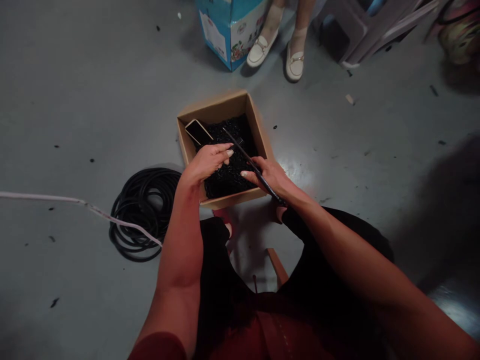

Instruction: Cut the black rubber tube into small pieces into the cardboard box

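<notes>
A cardboard box (pixel 258 125) stands on the floor in front of me, filled with many small black pieces (pixel 225 182). My right hand (pixel 272 175) holds a thin black rod (pixel 240 148) that slants from over the box back along my wrist. Over the left part of the box, my left hand (pixel 208 160) has its fingers and thumb drawn together close to the rod's far part. Whatever may be between those fingertips is too small to make out. A dark flat piece with a light rim (pixel 198 132) leans in the box's far left corner.
On the floor to the left lies a coil of black tubing (pixel 129 215), with a pale cord (pixel 123 222) across it. A blue carton (pixel 230 30), another person's feet in white shoes (pixel 295 66) and a plastic stool (pixel 354 40) are beyond the box. Small scraps dot the floor.
</notes>
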`<state>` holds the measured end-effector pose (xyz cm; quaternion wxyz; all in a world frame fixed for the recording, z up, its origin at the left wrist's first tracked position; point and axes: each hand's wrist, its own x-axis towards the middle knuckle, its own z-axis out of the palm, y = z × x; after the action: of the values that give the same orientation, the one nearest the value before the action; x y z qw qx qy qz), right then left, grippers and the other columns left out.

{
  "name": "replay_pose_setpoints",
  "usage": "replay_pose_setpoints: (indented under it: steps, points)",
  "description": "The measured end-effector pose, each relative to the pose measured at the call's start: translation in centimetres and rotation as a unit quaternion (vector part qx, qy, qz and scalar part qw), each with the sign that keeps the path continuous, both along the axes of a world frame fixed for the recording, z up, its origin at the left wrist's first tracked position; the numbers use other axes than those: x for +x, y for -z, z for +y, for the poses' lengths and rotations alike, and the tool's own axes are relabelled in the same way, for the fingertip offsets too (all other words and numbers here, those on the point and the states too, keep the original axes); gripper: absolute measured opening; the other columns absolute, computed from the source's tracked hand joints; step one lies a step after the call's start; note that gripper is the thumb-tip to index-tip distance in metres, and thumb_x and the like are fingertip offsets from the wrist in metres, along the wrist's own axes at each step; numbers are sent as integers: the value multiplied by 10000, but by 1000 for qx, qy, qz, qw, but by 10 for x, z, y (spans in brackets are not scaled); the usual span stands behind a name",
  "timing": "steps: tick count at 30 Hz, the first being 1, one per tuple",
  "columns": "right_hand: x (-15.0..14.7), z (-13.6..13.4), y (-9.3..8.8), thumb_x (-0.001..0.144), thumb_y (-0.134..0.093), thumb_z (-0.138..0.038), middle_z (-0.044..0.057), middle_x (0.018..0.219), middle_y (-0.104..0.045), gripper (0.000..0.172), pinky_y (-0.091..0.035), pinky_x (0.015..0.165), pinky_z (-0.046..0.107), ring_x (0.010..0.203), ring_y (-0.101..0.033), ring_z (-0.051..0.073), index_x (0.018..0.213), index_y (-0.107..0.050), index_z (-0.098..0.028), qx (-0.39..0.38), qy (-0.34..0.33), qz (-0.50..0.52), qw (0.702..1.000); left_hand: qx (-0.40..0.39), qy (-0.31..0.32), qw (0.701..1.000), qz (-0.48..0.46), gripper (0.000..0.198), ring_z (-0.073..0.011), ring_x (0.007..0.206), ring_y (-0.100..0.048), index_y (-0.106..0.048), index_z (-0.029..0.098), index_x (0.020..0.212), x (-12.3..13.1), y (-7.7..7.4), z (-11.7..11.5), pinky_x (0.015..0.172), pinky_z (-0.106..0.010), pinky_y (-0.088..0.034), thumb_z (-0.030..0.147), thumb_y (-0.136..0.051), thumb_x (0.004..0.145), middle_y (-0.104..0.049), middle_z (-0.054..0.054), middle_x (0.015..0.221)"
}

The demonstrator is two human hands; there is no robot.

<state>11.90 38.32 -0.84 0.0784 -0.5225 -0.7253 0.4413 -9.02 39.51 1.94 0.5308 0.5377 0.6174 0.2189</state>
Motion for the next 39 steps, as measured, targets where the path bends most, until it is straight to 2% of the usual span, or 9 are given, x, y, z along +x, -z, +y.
replay_pose_setpoints:
  steps: [11,21,32,36,39]
  points:
    - [1,-3,-1,840,-497,-609,134,1086,-618,613,-436,818,361,1014,-567,276,1258,-521,-162,-14,6,6,1000,-12,30,999,5,492,-77,569,-419,-644,110,1215,1,13,0,552,-200,-359,402,-576,825,-606,-9,694]
    - [-1,-1,-12,867,-469,-522,97,969,-648,431,-407,706,325,883,-587,253,1107,-584,-184,-15,18,-10,1000,-24,16,999,-24,449,-60,532,-397,-645,123,1213,5,8,0,528,-199,-337,338,-584,823,-575,0,683]
    - [-1,-4,-3,863,-463,-558,61,806,-636,366,-381,641,307,756,-581,236,973,-559,-223,-23,29,-26,999,-33,30,998,-34,306,-62,529,-389,-693,132,1040,5,9,-1,508,-199,-300,308,-563,826,-561,-7,677]
    - [-1,-7,-1,865,-438,-589,73,781,-633,399,-374,631,312,776,-590,263,979,-555,-226,-16,19,-53,998,-32,43,999,-8,265,-68,539,-392,-689,120,954,4,12,-1,507,-194,-305,300,-542,825,-541,-5,670]
    - [-1,-7,0,866,-431,-596,85,797,-642,405,-376,635,316,796,-596,277,973,-556,-225,-17,12,-67,998,-32,54,998,6,276,-72,550,-403,-682,117,969,3,13,-1,509,-189,-312,295,-529,824,-534,-3,670]
